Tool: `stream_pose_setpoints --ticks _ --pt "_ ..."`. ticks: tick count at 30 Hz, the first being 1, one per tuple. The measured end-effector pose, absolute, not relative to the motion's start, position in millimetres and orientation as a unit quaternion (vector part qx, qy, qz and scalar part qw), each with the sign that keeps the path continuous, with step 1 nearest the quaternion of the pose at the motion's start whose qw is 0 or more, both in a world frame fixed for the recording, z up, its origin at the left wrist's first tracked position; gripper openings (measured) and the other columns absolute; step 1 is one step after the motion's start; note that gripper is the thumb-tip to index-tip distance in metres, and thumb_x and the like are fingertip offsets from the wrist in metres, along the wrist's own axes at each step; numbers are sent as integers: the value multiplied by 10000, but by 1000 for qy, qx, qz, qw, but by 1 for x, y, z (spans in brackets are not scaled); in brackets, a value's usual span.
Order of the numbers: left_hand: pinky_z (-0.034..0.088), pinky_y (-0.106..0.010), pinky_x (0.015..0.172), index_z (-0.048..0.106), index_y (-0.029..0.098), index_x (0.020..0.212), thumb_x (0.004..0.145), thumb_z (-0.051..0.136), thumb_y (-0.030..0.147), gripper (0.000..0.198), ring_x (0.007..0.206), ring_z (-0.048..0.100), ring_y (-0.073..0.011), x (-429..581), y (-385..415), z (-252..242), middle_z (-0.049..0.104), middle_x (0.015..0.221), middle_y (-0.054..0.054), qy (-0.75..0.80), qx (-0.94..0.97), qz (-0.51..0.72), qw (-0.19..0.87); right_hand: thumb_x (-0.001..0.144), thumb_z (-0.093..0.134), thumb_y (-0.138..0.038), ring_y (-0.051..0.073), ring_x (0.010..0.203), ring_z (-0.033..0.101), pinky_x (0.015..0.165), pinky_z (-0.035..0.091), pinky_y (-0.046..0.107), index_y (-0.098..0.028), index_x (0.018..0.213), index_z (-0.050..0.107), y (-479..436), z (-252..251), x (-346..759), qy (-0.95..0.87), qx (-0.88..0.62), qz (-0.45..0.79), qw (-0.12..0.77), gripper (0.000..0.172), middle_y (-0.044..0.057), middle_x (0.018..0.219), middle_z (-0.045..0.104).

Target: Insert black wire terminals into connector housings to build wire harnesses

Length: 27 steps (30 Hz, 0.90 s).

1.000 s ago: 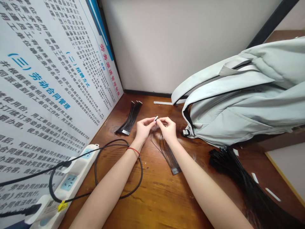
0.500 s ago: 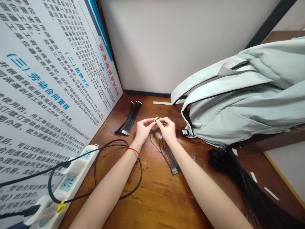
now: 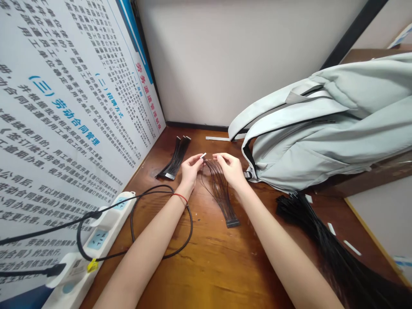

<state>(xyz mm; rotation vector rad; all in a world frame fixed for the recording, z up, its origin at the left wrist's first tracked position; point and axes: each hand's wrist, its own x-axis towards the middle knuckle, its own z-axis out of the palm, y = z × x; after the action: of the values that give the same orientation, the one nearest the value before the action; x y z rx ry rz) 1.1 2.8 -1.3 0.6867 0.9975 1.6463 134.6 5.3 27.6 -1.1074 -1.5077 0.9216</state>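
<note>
My left hand [image 3: 190, 169] pinches a small white connector [image 3: 203, 156] between thumb and fingertips, above the table. A loose bundle of thin black wires [image 3: 216, 184] fans out below it, running to a dark connector [image 3: 232, 223] on the wood. My right hand [image 3: 230, 168] is closed in a pinch at the upper ends of these wires, a short gap to the right of the white connector. It appears to grip a wire there, though the fingers partly hide it. Left of my hands lies a finished-looking black wire harness [image 3: 175, 159] with pale connector ends.
A white power strip [image 3: 106, 231] with a looped black cable [image 3: 191, 234] lies at left beside a printed board [image 3: 80, 86]. A pale backpack [image 3: 322, 137] fills the right. Below it lie a thick black wire bundle [image 3: 322, 240] and white strips [image 3: 352, 247]. Another strip [image 3: 217, 138] lies behind.
My hands, together at the white connector before, have drawn apart. The left has moved slightly left with the connector, and the wires now spread more widely between the hands.
</note>
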Motion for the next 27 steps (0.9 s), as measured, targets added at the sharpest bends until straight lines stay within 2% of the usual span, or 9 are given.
stream_pose_setpoints --ticks 3,7,10,13,18,27 --pt "485 -304 741 687 138 784 548 738 208 251 690 617 -123 0 2 -1 688 805 -54 410 274 690 530 758 564 -281 167 785 642 764 490 303 -167 829 680 -9 43 155 -648 -482 393 439 178 48 843 705" --pt "473 -271 715 682 144 789 545 729 186 252 680 608 -105 -1 2 -1 684 809 -45 406 269 690 536 706 599 -218 141 635 605 635 474 266 -172 734 683 -44 52 180 -702 -521 389 291 100 14 693 682" --pt "468 -265 723 681 147 797 552 722 190 251 706 612 -109 -1 2 -2 686 826 -49 407 272 693 529 692 602 -187 129 569 575 572 450 249 -183 702 692 -70 50 191 -732 -522 383 212 91 0 611 654" --pt "467 -274 738 681 145 803 563 716 197 248 737 619 -121 -2 3 -3 688 845 -58 408 274 693 527 661 621 -149 125 568 572 572 452 248 -180 734 705 -87 45 197 -735 -532 374 195 116 11 655 667" --pt "466 -278 752 682 143 807 562 719 192 253 747 622 -124 -3 3 -3 689 849 -61 406 277 691 530 641 649 -154 135 692 600 630 469 250 -176 847 706 -97 42 201 -737 -534 362 201 215 31 817 679" --pt "468 -271 737 680 143 808 559 711 181 254 701 612 -108 -3 4 -4 687 836 -51 403 278 693 529 609 687 -154 143 736 588 669 470 265 -174 876 684 -100 42 197 -750 -540 331 191 267 30 835 636"
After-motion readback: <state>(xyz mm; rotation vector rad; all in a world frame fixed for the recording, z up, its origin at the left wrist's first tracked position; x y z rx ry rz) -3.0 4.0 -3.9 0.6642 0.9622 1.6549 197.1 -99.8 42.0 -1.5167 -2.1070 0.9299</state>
